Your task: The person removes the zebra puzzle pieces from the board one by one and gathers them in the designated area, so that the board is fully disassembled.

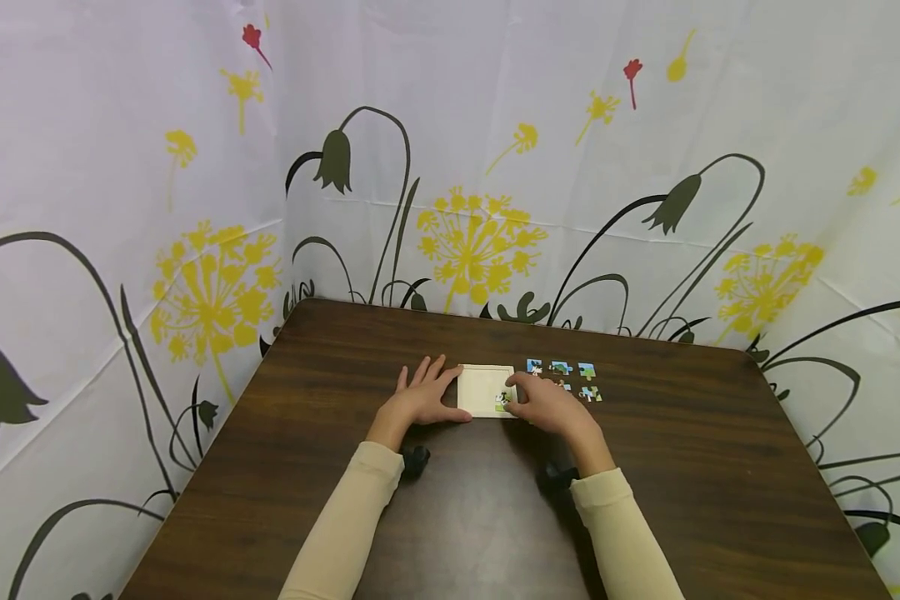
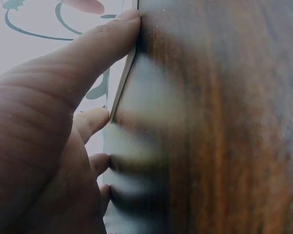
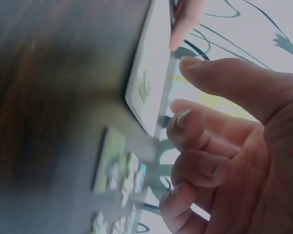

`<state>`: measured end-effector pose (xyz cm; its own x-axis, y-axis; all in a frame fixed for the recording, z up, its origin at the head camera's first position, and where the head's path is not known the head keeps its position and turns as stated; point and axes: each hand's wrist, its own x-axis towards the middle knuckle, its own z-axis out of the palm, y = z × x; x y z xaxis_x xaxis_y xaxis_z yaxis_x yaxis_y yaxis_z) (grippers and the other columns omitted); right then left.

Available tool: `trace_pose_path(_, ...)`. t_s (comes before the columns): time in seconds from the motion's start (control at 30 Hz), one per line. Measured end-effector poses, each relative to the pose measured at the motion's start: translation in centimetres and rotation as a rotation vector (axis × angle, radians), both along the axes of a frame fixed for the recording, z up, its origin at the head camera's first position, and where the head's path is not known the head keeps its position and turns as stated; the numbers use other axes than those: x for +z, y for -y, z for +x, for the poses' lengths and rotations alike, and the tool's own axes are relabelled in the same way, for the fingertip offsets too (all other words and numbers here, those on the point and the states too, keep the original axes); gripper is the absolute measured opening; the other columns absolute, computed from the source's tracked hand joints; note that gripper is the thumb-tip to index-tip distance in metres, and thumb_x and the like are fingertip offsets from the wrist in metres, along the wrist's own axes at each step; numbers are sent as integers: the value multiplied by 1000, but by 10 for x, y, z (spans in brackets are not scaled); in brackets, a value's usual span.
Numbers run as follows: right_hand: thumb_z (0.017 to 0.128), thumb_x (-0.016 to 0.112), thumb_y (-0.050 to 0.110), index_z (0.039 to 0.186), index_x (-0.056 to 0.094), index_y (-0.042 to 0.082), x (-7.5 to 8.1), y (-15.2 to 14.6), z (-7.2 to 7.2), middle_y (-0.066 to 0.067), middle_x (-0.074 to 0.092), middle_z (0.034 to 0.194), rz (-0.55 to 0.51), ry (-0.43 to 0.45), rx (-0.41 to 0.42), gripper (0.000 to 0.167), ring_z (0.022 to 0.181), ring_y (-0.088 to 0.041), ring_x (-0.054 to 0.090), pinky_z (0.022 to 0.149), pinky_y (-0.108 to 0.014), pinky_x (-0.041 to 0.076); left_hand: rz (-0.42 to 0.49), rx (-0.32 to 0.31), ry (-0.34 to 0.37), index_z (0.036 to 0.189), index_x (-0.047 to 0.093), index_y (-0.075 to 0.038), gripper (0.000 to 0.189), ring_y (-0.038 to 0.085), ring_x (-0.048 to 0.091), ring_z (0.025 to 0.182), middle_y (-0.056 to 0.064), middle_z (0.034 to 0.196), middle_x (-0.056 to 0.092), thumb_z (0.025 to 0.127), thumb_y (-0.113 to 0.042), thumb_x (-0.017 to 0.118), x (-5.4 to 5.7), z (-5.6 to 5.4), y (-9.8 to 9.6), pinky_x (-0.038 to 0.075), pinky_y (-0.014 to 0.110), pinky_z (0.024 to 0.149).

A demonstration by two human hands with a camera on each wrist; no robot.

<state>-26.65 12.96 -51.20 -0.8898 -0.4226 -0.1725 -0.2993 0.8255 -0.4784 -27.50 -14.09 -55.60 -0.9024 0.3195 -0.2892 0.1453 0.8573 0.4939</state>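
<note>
A pale, shallow puzzle tray (image 1: 482, 386) lies flat on the table. One green, white and black jigsaw piece (image 1: 502, 402) sits in its near right corner. My left hand (image 1: 422, 402) is at the tray's left side with fingers spread; its thumb touches the near edge and its index finger the left edge. Over the tray's right edge is my right hand (image 1: 553, 406), its thumb and index finger apart near that piece. In the right wrist view, its other fingers bend loosely and nothing shows between them. Part of the tray's right side is hidden by this hand.
Several loose jigsaw pieces (image 1: 587, 370) with blue, green and white print lie right of the tray, some partly behind my right hand. The dark wooden table (image 1: 682, 450) is bordered by a white flower-printed curtain (image 1: 450, 100) at the back and sides.
</note>
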Motion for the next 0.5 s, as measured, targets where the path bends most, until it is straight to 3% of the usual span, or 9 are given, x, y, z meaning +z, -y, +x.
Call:
trace_pose_path(0.23,97,79,31,137,67,14,-8,14,-6,-1,67,86,92,-27,-25,45,74,-17,61,68,-39,51,7,-1,-11,174,20,-34,105,34,-9,170,6,184,-1,91,-70,74,-2,0,1,-13,69,131)
trace_pose_path(0.5,96,82,27,126,70,15,-8,16,-6,-1,67,84,64,6,-37,35,71,-17,60,64,-35,48,11,11,-9,174,22,-38,106,32,-9,170,4,184,-1,89,-73,75,-5,-2,1,-14,68,131)
